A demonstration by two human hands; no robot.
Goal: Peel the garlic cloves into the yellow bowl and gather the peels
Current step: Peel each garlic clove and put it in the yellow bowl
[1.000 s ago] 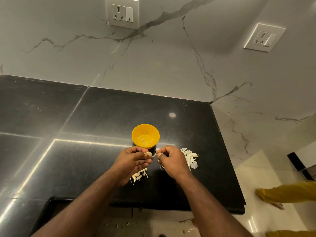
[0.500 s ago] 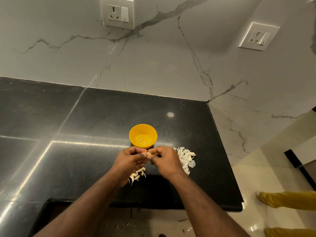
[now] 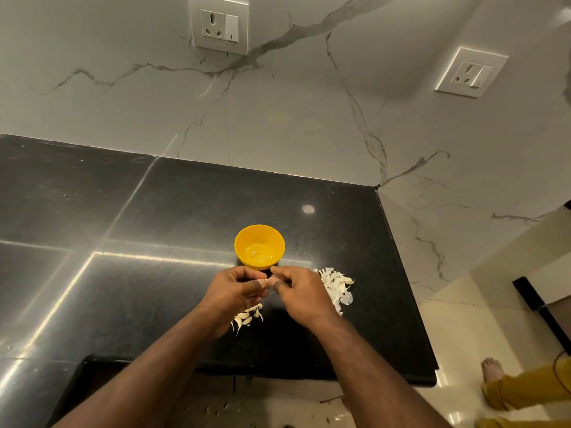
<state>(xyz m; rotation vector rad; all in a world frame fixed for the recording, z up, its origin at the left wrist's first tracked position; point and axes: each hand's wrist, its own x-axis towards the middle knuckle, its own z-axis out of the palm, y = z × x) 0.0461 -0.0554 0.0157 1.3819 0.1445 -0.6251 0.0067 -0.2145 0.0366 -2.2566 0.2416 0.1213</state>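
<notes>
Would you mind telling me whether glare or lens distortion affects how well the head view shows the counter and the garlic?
Head view: bright streaks of glare cross the black counter at left; wide-angle bending skews the wall sockets; the clove pinched between left hand and right hand is small and barely resolved.

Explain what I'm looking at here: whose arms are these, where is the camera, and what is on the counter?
No machine here: a person works with bare hands, filmed by a wide-angle camera on their head looking down. On the black counter stands a yellow bowl with a few pale peeled pieces inside. Just in front of it the left hand and right hand meet, pinching a small garlic clove between their fingertips. Unpeeled cloves lie under the left hand; a pile of white peels lies right of the right hand. Someone else's foot shows at the lower right.
</notes>
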